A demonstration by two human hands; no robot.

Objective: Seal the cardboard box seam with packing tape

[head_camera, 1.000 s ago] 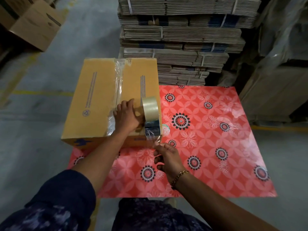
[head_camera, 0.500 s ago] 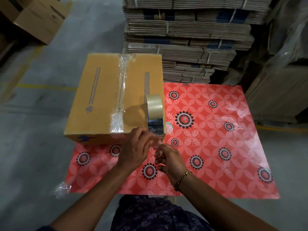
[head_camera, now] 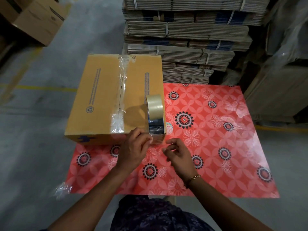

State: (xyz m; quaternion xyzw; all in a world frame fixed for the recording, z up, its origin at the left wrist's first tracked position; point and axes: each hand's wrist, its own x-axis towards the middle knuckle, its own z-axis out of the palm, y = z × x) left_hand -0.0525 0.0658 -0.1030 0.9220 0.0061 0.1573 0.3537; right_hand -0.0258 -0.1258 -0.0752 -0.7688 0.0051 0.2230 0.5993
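A closed yellow-brown cardboard box (head_camera: 100,100) sits on the left part of a red flowered mat (head_camera: 216,147). Clear tape (head_camera: 122,90) runs along its centre seam, crumpled at the near end. A roll of clear packing tape (head_camera: 155,112) stands on edge at the box's near right corner. A loose strip of tape (head_camera: 157,141) hangs from the roll over the box's front edge. My left hand (head_camera: 135,149) pinches this strip on its left side. My right hand (head_camera: 178,154) pinches it on the right, just in front of the box.
Strapped bundles of flat cardboard (head_camera: 183,47) are stacked behind the box and mat. Brown boxes (head_camera: 40,19) stand at the far left, wrapped goods (head_camera: 283,80) at the right. A scrap of clear tape (head_camera: 64,189) lies at the mat's near left corner. Grey concrete floor (head_camera: 33,147) surrounds the mat.
My left hand left the box top beside the roll and came down to the front edge, meeting my right hand at the loose tape end. The roll stayed standing on the box.
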